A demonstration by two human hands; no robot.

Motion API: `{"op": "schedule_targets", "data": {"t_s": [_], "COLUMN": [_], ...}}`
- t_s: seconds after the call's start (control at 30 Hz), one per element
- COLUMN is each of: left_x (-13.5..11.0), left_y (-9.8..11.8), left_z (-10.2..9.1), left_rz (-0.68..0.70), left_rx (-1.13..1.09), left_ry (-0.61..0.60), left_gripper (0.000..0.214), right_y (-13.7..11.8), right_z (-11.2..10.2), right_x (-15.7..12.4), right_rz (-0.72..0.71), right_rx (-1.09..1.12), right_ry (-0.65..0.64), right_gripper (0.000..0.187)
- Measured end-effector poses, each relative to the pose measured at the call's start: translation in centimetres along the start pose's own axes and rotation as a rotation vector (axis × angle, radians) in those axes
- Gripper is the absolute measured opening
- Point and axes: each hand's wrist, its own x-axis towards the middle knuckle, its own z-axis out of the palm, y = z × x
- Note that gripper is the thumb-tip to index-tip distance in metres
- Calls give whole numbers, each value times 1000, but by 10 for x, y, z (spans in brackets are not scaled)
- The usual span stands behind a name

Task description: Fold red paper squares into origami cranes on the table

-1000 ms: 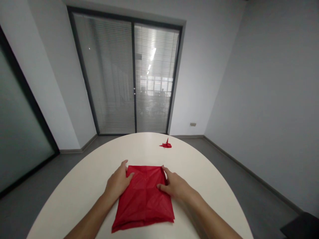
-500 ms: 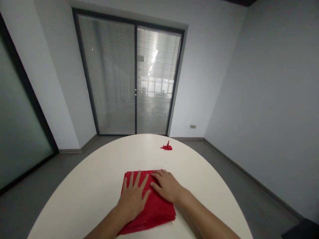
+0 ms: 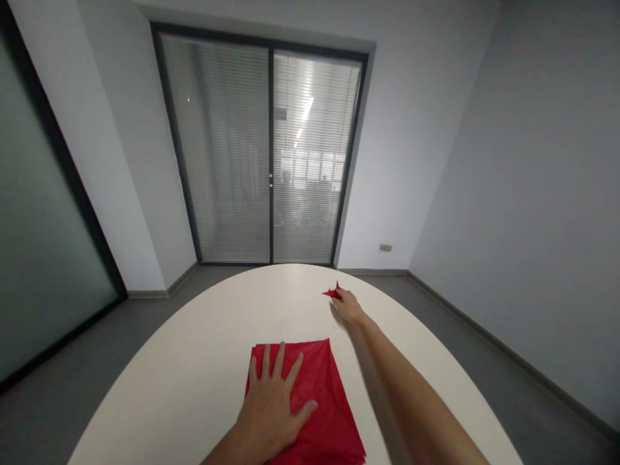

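A folded red sheet (image 3: 327, 400), thin and creased like cloth or soft paper, lies near the front of the white table. My left hand (image 3: 274, 400) rests flat on it with fingers spread. At the far right part of the table, my right hand (image 3: 347, 305) has its fingers closed around a small red paper crane (image 3: 333, 294). The crane's pointed tips stick out to the left and above the fingers; the rest of it is hidden by the hand.
The round white table (image 3: 194, 361) fills the lower middle. Behind it stands a glass partition with blinds (image 3: 232, 161) in a dark frame. A grey wall (image 3: 533, 194) is to the right, with a wall socket (image 3: 385, 247) low down near the corner.
My right hand has left the red sheet, reached forward and taken hold of the paper crane. My left hand stays on the sheet. The view has shifted slightly.
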Motion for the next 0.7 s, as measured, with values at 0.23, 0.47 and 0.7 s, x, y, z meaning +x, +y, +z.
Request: {"op": "schedule_targets", "data": {"t_s": [0.23,0.47,0.7], "left_x": [-4,-26,-43], "left_y": [7,37,67], "left_z": [10,16,38], "left_rz": [11,23,52], "left_rx": [-121,-675,-850], "left_ry": [203,372,365], "left_gripper": [64,71,57], "right_y": [-16,-65,-60], "right_z": [-7,-31,-39], "right_x": [-40,-164,-240], "right_rz": [-65,-101,-269], "right_rx": [364,808,682], "right_ry": [144,-51,-21], "right_gripper": [37,37,47]}}
